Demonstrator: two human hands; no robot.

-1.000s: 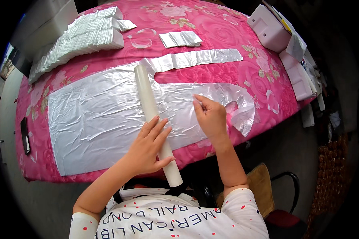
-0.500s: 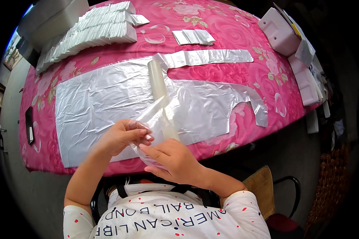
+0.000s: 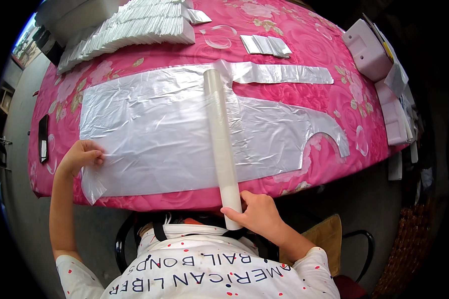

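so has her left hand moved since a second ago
Yes. The left hand has gone from the white tube out to the plastic sheet's left corner, toward the black phone.

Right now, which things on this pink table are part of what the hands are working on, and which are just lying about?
In use:
- long white cardboard tube, its near end gripped by the right hand
- large clear plastic sheet, its near-left corner pinched by the left hand

Lying about:
- rows of folded white plastic packs
- small folded stack
- black phone
- pale pink boxes
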